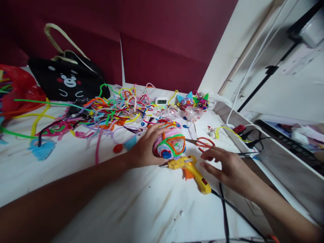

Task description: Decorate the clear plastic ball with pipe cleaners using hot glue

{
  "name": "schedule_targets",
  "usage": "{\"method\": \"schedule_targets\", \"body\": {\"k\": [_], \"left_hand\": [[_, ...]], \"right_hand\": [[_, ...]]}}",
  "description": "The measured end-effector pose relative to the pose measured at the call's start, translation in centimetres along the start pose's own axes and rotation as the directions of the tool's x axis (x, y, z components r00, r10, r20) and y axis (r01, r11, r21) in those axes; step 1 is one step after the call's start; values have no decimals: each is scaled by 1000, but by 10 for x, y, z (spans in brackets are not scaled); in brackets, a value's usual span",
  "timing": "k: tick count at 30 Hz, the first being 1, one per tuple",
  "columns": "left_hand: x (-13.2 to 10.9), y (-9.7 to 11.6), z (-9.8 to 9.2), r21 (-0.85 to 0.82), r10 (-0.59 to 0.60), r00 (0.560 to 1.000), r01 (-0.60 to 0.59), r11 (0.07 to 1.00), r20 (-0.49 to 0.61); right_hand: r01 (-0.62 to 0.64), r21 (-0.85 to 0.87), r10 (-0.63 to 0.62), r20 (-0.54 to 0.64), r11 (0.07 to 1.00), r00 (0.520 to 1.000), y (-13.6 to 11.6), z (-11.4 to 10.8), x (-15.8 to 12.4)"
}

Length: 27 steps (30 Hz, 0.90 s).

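Note:
My left hand wraps round a ball covered in coiled pipe cleaners in pink, green, orange and blue. My right hand is open, thumb and fingers apart, just beside the red handles of the scissors. Whether a fingertip touches the handles I cannot tell. A yellow hot glue gun lies on its side in front of the ball, nozzle to the left, its black cord running toward the lower right.
Tangled pipe cleaners cover the back left, near a black bag and a red plastic bag. Behind the ball stand a small digital timer, clear plastic domes and two decorated cat-eared figures. A raised ledge borders the right.

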<state>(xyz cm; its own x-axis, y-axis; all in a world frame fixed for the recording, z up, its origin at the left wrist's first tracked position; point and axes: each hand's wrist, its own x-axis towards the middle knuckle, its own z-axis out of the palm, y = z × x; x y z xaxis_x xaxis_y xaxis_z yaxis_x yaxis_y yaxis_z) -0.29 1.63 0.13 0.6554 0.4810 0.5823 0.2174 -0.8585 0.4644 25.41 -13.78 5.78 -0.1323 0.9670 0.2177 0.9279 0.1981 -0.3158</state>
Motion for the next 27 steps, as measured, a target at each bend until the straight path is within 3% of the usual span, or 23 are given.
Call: {"method": "schedule_targets", "body": {"k": [6, 12, 16, 19, 27], "left_hand": [[1, -6, -6, 9, 40, 999, -41, 999, 16], [1, -15, -8, 6, 92, 996, -92, 996, 0], [1, -24, -7, -31, 143, 990, -143, 989, -20], [0, -28, -8, -64, 111, 994, -111, 992, -4], [2, -18, -17, -26, 104, 994, -104, 994, 21]], "right_hand": [[-186, 87, 166, 198, 979, 966, 3, 15, -11], [-275, 147, 225, 285, 950, 932, -4, 16, -3], [-283, 43, 253, 334, 958, 908, -9, 16, 2], [-237, -64, 245, 351, 969, 904, -10, 19, 6], [-243, 55, 205, 377, 968, 903, -3, 28, 5]]}}
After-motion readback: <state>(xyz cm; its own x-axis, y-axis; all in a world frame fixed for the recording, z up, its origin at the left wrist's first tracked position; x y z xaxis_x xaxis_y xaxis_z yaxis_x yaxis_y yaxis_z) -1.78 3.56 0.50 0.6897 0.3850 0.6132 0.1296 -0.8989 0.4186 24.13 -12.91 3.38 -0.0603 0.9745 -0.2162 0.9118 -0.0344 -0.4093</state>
